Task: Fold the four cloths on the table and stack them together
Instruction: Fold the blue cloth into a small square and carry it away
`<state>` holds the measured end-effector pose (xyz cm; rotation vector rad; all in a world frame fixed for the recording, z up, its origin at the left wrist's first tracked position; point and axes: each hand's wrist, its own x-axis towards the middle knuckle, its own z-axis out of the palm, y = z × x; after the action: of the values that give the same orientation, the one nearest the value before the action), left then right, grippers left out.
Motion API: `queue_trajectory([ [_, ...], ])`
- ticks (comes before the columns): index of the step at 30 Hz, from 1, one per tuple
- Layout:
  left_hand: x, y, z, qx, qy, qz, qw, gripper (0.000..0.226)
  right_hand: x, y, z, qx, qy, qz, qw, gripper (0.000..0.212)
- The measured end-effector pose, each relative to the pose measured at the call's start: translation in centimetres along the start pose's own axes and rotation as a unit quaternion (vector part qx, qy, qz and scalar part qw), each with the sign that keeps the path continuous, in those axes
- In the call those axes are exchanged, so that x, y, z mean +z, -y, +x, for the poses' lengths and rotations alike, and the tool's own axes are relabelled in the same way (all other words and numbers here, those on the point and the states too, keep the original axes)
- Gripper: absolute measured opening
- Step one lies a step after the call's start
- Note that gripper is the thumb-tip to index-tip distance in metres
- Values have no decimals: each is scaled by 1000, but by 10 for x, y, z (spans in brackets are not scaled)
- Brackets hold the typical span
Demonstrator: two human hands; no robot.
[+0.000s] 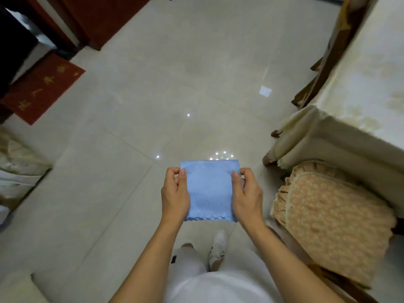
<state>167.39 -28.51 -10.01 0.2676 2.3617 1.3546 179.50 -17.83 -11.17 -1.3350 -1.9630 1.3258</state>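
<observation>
A light blue cloth, folded into a small square with a scalloped lower edge, hangs in the air above the tiled floor, in front of my body. My left hand pinches its left edge near the top, thumb on the front. My right hand pinches the right edge the same way. The table, covered with a cream patterned cloth, stands at the right; no other cloths show on the part in view.
A chair with a peach frilled cushion stands close at my right, under the table's edge. A second wooden chair is further back. A red doormat lies at the far left. Pale bags sit at the left edge.
</observation>
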Motion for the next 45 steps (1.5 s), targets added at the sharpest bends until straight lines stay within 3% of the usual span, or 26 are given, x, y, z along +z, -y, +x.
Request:
queue_trajectory([
  [14,94,-74,137,71,157,16,985,24,-10,10,127,74,-163,3,984,13],
  [18,110,-100,199,90,194,33,976,24,5,33,176,81,-203,2,976,25],
  [23,127,-133,267,108,220,38,969,23,21,64,244,92,-242,-2,966,22],
  [34,171,-205,377,124,267,22,955,23,29,102,362,115,-274,11,955,11],
  [39,212,-236,410,128,278,25,952,24,15,104,415,111,-299,20,948,23],
  [45,281,-285,455,126,279,16,952,24,-21,103,505,130,-288,19,949,11],
])
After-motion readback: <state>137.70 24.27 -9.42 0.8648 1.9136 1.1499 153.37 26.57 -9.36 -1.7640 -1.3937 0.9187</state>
